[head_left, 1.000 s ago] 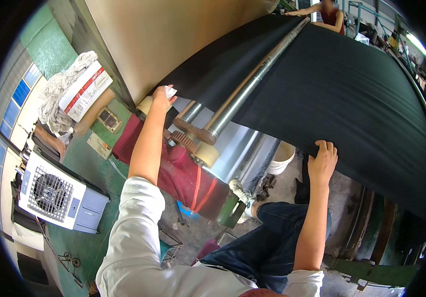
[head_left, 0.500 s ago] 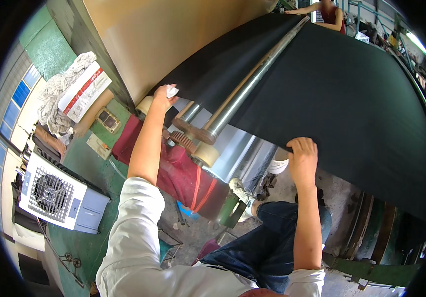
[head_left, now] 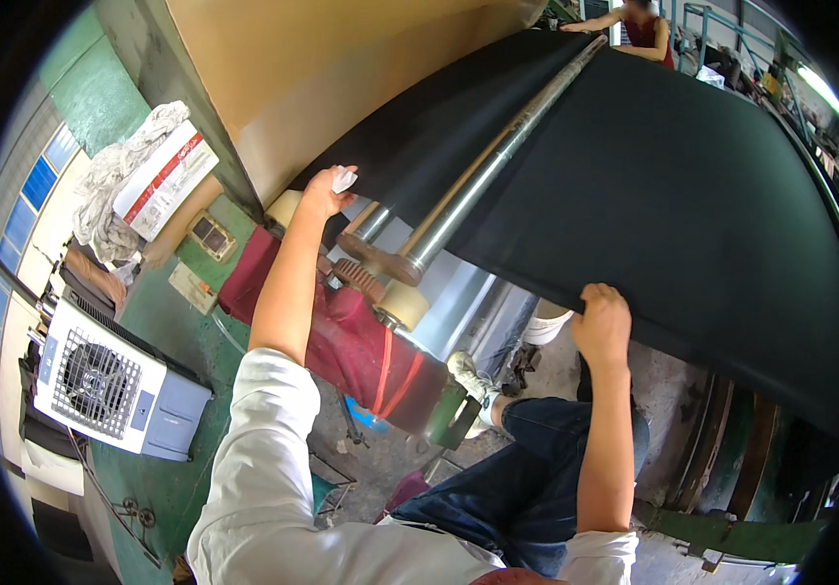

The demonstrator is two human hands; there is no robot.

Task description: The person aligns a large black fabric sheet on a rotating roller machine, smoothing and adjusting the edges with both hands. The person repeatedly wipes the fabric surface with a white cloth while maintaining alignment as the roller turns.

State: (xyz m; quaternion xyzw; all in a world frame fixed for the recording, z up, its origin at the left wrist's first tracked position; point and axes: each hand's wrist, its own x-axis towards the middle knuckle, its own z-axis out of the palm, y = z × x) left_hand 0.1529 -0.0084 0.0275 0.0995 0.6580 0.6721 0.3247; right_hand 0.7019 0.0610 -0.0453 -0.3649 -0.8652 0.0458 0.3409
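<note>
A wide black sheet (head_left: 692,214) spreads over a shiny metal roller (head_left: 497,161) and reaches far to the right. My left hand (head_left: 326,193) is closed at the sheet's near left edge, with a small crumpled white piece (head_left: 344,179) between its fingers; whether that is cloth or paper I cannot tell. Lower and further right, my right hand (head_left: 603,327) has its fingers curled over the sheet's near edge. Between the two hands are the roller's end and a brown gear (head_left: 359,279).
A red cloth (head_left: 327,327) covers the machine's end, beside a pale roll end (head_left: 403,306). An air cooler (head_left: 112,380) stands at left. At the far end a person in dark red (head_left: 645,34) reaches toward the sheet. A white bucket (head_left: 544,324) sits below the sheet.
My right hand has come slightly lower and nearer, and the sheet's near edge has sunk with it. My left hand has barely shifted.
</note>
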